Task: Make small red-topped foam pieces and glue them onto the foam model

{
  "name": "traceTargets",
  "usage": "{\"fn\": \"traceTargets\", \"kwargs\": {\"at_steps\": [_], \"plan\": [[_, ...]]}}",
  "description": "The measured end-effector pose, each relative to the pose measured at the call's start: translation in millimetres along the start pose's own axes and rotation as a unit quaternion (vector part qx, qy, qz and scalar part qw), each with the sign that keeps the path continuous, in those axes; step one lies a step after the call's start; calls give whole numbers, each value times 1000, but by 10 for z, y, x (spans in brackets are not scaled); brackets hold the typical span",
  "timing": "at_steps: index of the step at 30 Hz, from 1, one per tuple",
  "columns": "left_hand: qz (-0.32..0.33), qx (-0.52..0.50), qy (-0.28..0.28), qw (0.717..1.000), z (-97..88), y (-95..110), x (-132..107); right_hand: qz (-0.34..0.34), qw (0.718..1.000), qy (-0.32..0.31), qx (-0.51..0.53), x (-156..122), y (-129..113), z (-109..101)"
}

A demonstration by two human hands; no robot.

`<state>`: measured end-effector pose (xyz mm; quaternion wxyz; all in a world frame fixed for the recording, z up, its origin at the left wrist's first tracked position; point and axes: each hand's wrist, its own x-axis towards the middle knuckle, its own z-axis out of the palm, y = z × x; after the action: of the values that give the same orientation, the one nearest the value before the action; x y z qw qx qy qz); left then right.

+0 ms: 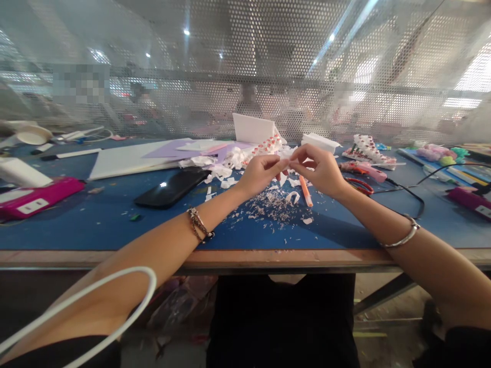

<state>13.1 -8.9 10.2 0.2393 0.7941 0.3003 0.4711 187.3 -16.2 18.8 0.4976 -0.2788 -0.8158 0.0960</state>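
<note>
Both hands meet above the blue table (95,225). My left hand (261,173) and my right hand (321,168) each pinch one end of a small pale paper piece (288,162) held between them. Below them lie scattered paper scraps (274,207) and an orange pen-like tool (306,191). Behind the hands sits a heap of white and red-patterned paper pieces (261,149). A beaded bracelet is on my left wrist, a silver bangle on my right.
A black phone (172,187) lies left of the hands, with white and purple sheets (153,153) behind it. A pink box (38,197) sits far left, red-handled scissors (360,185) and a black cable (414,197) right. A perforated screen (245,76) backs the table.
</note>
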Motion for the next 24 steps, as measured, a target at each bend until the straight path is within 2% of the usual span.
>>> {"fn": "traceTargets", "kwargs": {"at_steps": [4,7,11,16,21,24], "plan": [[-15,-34,8,999,-4,-65,36,-35,999,1,-15,2,1,-18],[-39,-104,3,994,8,-91,45,-67,997,-20,-45,5,1,-36],[-88,-202,7,975,22,-98,39,-86,991,-57,-88,6,13,-47],[-157,-275,5,949,18,-109,37,-90,987,-57,-120,-4,-2,-37],[-181,-305,23,935,14,-87,39,-83,983,-45,-157,-11,-7,-36],[-189,-318,21,929,11,-70,40,-107,968,-61,-217,-16,1,-55]]}}
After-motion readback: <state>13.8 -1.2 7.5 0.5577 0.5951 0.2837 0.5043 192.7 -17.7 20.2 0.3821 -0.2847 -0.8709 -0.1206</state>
